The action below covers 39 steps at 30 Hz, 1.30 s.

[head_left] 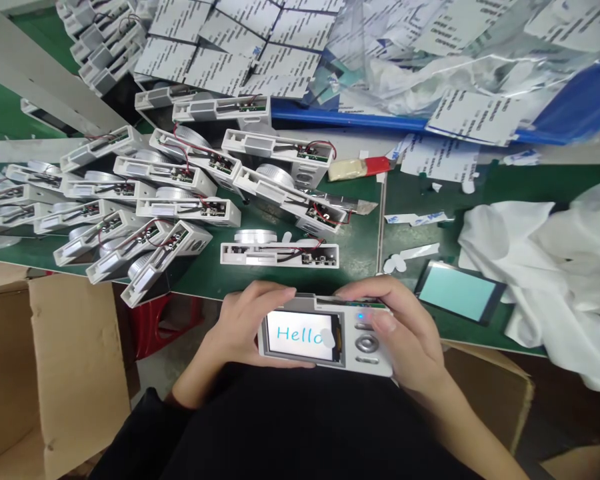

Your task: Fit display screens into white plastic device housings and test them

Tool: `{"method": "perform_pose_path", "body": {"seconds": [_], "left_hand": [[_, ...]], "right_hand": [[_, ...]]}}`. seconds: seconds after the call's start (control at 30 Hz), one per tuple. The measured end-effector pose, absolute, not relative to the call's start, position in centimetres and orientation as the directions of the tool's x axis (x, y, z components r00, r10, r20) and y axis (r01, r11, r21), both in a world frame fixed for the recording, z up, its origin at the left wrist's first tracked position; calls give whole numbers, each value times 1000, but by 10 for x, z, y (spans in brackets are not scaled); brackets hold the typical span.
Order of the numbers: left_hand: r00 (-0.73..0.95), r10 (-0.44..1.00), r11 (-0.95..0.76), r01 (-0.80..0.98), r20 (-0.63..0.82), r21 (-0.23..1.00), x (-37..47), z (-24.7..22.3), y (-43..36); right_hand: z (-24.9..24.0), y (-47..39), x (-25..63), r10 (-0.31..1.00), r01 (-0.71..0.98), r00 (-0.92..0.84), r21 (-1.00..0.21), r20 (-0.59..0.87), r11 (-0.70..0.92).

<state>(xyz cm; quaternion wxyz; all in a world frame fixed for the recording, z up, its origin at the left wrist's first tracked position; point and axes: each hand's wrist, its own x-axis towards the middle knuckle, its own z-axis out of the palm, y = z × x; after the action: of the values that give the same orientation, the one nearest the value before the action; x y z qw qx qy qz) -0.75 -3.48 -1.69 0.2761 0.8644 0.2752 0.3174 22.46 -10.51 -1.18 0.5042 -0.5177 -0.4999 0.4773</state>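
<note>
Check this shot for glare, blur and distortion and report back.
Head view: the lit screen is bright, its "Hello" legible; head view: glare streaks the clear plastic; head view: the white cloth shows little fine detail; head view: shapes look stretched sideways.

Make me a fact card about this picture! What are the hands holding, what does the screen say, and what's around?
Held: a white device, in both hands
Left hand: on its left end
Right hand: on its right end, thumb by a glowing blue light
Screen: lit, says "Hello" in blue
Just beyond: an open device with wires
To the right: pale green panel, white cloth
Table: green
</note>
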Motion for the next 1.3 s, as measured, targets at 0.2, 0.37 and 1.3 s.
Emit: {"method": "perform_pose_path", "body": {"seconds": [0.2,0.37,1.3], "left_hand": [[632,687,-670,358,359,651,-6,-14,-37],[652,672,-677,349,351,648,-5,-12,-35],[602,734,-633,437,315,639,-7,-17,-40]], "right_hand": [[-9,-102,224,998,16,41,-999,45,44],[-10,-103,224,998,21,61,-999,-28,-29],[-7,-106,213,977,-162,168,-981,-134,-107]]}}
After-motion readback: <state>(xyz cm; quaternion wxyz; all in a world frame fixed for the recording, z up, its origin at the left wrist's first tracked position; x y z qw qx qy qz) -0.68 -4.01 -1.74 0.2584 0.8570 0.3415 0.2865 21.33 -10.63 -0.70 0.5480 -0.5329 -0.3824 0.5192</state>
